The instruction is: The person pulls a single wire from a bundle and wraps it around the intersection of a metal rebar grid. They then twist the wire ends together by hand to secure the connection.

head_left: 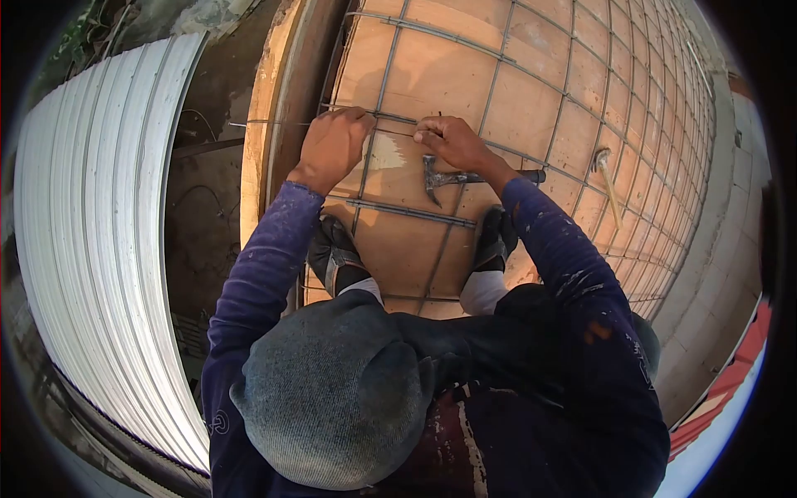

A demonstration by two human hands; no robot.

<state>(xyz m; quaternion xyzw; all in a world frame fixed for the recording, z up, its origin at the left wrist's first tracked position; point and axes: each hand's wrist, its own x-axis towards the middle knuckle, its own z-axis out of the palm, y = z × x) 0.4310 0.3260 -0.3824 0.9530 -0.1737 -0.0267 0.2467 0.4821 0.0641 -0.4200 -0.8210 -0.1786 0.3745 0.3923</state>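
My left hand is closed at a bar crossing beside the wooden side board, its knuckles up. To its right, my right hand pinches with thumb and forefinger just above the grid. A thin wire appears to run between the two hands; the fingers hide its ends. Under both hands lies a grid of steel reinforcing bars on plywood panels. A claw hammer with a dark handle rests on the grid below my right hand, partly under the forearm.
Another hammer with a pale wooden handle lies on the grid to the right. The wooden side board edges the deck at left, with a drop beyond it. Corrugated metal sheets stand farther left. My shoes are on the deck among the bars.
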